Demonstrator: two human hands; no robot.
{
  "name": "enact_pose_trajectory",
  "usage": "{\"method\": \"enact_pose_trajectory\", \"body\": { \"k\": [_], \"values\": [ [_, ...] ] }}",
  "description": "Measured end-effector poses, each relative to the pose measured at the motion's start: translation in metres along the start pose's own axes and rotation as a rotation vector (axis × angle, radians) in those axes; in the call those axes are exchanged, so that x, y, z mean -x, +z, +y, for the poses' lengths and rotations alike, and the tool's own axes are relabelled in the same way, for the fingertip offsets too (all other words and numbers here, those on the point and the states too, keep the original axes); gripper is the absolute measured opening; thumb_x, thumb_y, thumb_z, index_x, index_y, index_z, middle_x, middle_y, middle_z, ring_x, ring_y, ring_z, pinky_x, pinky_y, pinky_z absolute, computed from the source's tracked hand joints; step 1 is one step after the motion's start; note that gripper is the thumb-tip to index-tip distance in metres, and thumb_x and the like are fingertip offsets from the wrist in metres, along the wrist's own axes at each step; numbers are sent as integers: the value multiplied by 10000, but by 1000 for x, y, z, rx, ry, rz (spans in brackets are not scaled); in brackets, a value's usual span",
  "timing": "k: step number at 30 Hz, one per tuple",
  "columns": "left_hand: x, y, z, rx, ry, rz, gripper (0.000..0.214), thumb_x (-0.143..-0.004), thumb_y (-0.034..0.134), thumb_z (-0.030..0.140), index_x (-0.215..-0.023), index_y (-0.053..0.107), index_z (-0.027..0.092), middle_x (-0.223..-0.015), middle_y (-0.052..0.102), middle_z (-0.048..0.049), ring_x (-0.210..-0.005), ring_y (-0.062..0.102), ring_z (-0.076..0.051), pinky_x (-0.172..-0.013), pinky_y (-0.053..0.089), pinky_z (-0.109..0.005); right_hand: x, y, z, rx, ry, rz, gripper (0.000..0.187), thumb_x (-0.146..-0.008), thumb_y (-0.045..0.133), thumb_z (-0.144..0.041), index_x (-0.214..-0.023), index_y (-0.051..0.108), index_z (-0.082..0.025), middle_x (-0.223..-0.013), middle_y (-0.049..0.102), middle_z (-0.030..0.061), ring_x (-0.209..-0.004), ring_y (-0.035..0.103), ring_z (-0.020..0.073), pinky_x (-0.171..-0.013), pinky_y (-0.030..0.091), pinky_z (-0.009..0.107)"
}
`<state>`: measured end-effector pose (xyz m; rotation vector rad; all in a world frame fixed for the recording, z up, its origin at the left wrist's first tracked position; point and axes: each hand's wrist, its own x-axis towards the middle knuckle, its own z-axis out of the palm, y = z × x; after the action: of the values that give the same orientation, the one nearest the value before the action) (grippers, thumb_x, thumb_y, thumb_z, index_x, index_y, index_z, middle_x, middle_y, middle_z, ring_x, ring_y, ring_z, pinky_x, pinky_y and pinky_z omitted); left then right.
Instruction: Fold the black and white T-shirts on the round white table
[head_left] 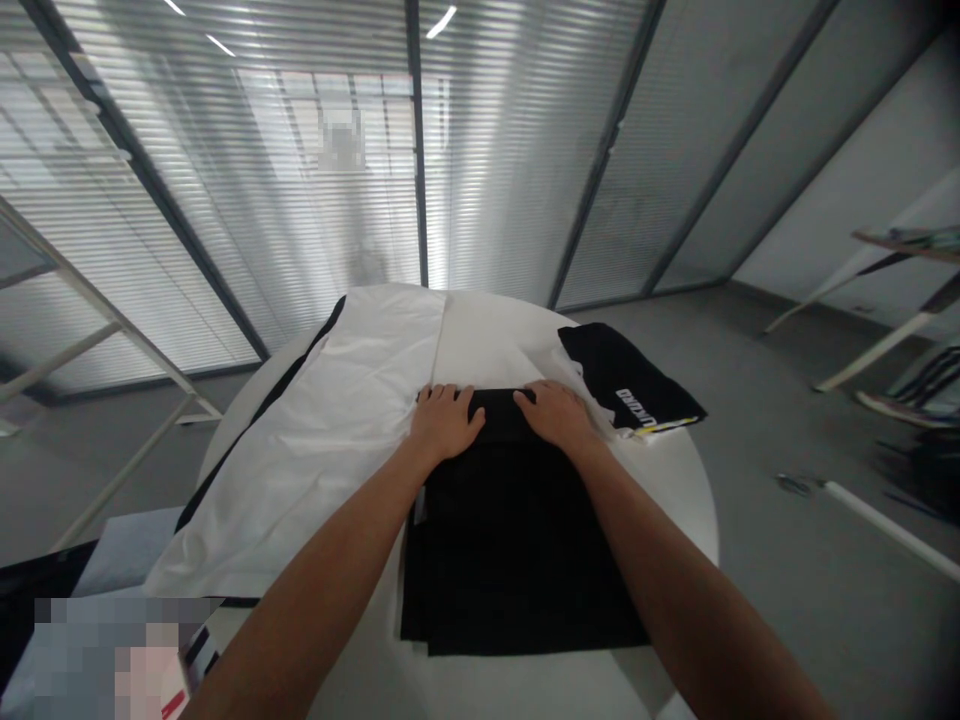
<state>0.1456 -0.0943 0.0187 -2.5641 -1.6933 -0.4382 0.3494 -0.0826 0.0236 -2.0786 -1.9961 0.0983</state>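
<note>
A folded black cloth lies in front of me on the round white table. My left hand rests flat on its far left corner, fingers stretched out over the far edge. On the far right corner lies my right hand, also flat, with its thumb pointing inward. A large white cloth with a dark edge spreads over the left of the table and touches my left fingers. Beyond my right hand is a black fabric piece with white lettering, hanging partly over the table edge.
Glass panels with blinds stand behind the table. A white metal frame is at the left. At the right are a wooden-topped table and a white pole. Papers or packages lie at the lower left.
</note>
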Motion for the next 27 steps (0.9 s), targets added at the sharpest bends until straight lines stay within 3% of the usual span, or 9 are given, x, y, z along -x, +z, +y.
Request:
{"method": "enact_pose_trajectory", "body": {
  "k": [12, 21, 27],
  "values": [
    [0, -1, 0, -1, 3, 10, 536, -945, 341, 506, -1347, 511, 196, -1268, 590, -144, -1176, 504, -319, -1043, 286, -491, -1, -10, 0, 4, 36, -14, 371, -853, 439, -267, -1129, 673, -189, -1178, 635, 122, -1083, 595, 279, -939, 424, 373],
    [-5, -9, -4, 35, 18, -15, 526, -923, 366, 526, -1296, 569, 215, -1190, 629, -137, -1116, 539, -329, -967, 358, -483, -2, -13, 0, -56, 47, 61, 337, -792, 468, -201, -1059, 670, -163, -1099, 646, 129, -1053, 595, 259, -936, 424, 344],
    [-12, -16, -21, 69, -176, -19, 511, -922, 343, 507, -1222, 624, 205, -1176, 644, -141, -1121, 525, -342, -948, 364, -503, -6, -9, 4, -147, 61, 129, 319, -765, 468, -173, -1015, 666, -166, -1067, 649, 107, -1026, 596, 231, -928, 423, 315]
  ]
}}
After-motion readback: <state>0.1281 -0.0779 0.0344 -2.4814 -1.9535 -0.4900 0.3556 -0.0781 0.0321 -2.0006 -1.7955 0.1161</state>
